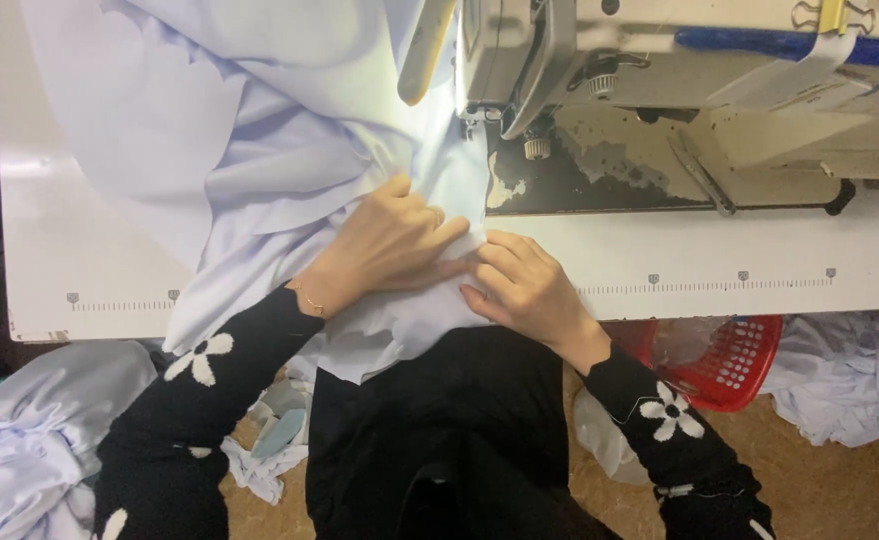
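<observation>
Pale lilac fabric [260, 150] lies bunched across the white sewing table [80, 250] and runs under the head of the sewing machine [560, 60]. My left hand [385, 245] rests flat on the cloth just in front of the needle area, fingers pressing it down. My right hand [522, 290] pinches the cloth's edge at the table's front, its fingertips touching those of the left. Both arms wear black sleeves with white flowers. The needle itself is hidden behind the cloth and machine head.
A red plastic basket [730, 360] sits under the table at right, beside piles of the same pale cloth [840, 380]. More cloth [30, 430] is heaped at lower left. Ruler marks run along the table's front edge. A worn dark machine bed [640, 170] lies right of the needle.
</observation>
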